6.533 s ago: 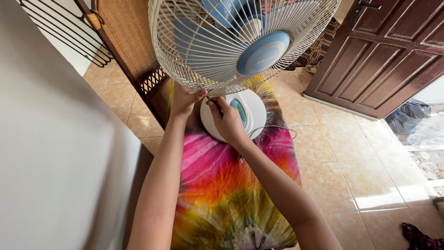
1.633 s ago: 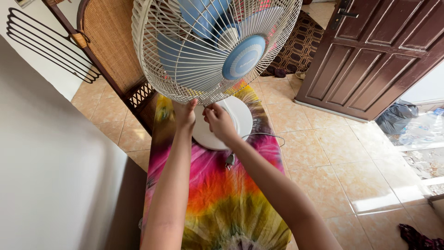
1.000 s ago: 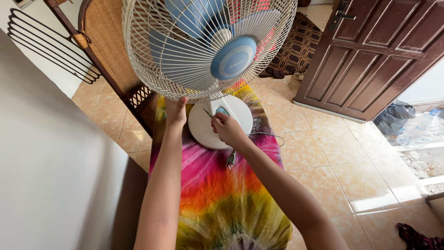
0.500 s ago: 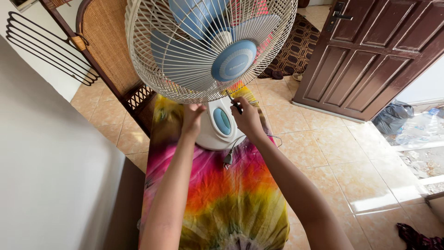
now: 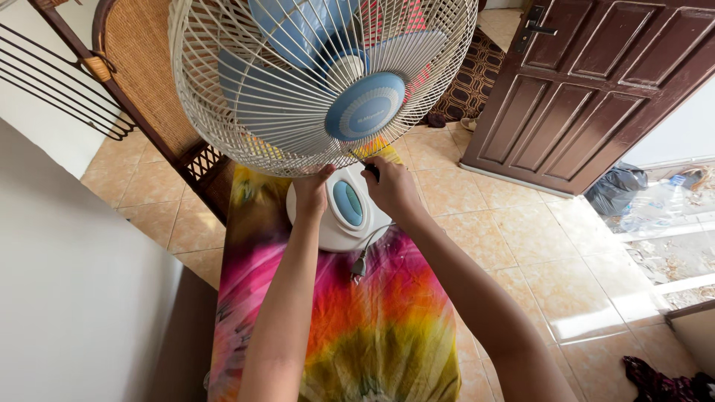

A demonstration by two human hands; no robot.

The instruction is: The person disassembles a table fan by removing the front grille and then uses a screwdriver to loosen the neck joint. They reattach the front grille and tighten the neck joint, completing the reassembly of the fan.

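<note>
Right hand (image 5: pixel 392 190) closed round a small dark tool, its tip at the lower rim of the fan (image 5: pixel 324 82) guard; left hand (image 5: pixel 313 195) cupped against the fan neck just under that rim, pinching nothing visible. Fan upright on its white base (image 5: pixel 333 223) upon the tie-dye cloth (image 5: pixel 339 327). Compared with half a second ago: both hands higher, off the base and onto the guard's bottom edge; work now centred there.
</note>
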